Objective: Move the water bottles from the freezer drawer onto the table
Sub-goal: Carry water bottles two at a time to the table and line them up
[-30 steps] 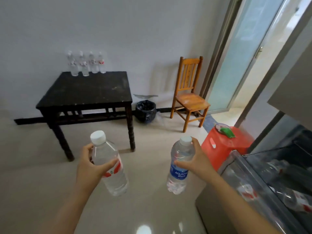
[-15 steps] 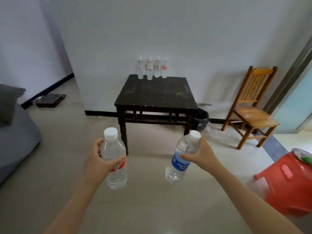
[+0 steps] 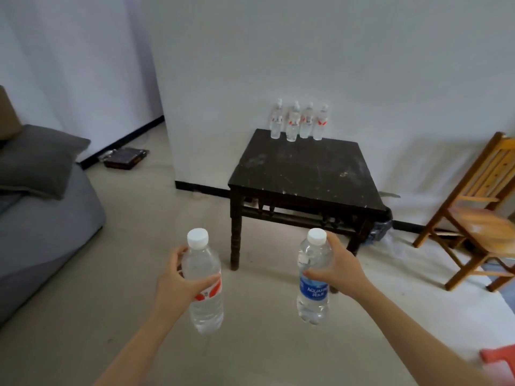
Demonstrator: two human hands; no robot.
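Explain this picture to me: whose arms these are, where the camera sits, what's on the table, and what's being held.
There is no machine here. The camera is worn on a person's head and looks forward and down, so the two bare arms are the wearer's own. The left hand holds a red-labelled bottle; the right hand holds a blue-labelled bottle. Ahead stands a dark table with a cluster of bottles at its far edge, by the wall. A wooden chair stands to the right.

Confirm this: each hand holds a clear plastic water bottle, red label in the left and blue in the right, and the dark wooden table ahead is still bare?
Not quite. The head view shows the dark wooden table is not bare: several clear plastic bottles already stand along its far edge. The rest holds: left hand grips the red-labelled bottle, right hand the blue-labelled bottle.
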